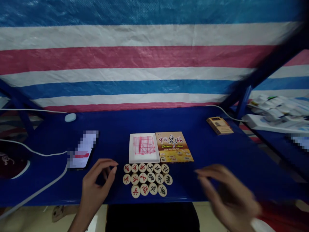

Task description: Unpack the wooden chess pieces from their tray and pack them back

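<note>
My left hand hovers just left of the Chinese chess pieces, its thumb and forefinger drawn into a pinch with nothing visible between them. To the right of the pieces, my right hand is smeared by motion, thumb and forefinger near each other. The round wooden pieces lie face up in three short rows near the table's front edge, red characters on the left and black on the right. Directly behind them sit a white box tray with red grid lines showing inside and the printed "Chinese chess" lid, side by side.
A phone with a cable lies left on the blue table. Behind it is a small white case. A cigarette pack rests back right, near a white power strip. Striped tarpaulin hangs behind.
</note>
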